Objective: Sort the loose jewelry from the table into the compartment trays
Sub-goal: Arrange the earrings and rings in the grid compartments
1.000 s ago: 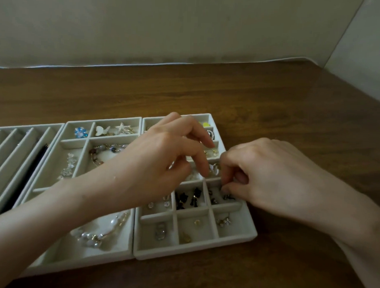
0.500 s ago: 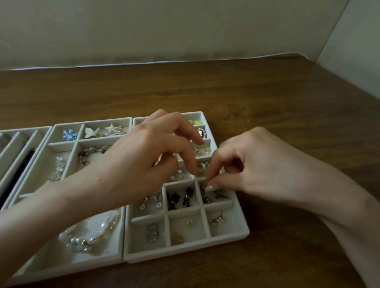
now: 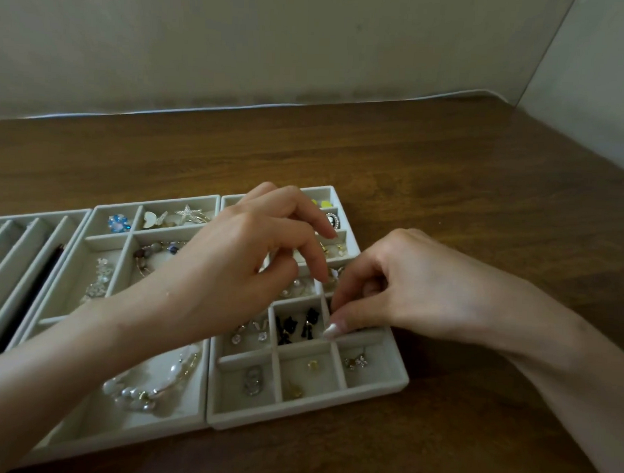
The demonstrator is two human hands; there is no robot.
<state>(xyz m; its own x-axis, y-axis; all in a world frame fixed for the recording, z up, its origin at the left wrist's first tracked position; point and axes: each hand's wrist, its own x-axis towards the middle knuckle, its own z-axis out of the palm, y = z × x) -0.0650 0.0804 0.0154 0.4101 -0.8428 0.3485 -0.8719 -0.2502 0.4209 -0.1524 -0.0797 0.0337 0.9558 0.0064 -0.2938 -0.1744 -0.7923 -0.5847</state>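
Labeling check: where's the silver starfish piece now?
Head view, left of centre: the silver starfish piece lies in the far row of the middle tray, beside the white butterfly piece, beyond the left hand.

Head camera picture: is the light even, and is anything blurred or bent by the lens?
Head view: light dim and soft, no glare; left hand and right hand cast faint shadows into the earring tray, without motion streaks; the far edge of the table curves, wide-angle distortion; the black earrings look soft, fine detail lost.

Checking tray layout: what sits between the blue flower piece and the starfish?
A white butterfly piece, sharing a compartment with the starfish, shown in the head view.
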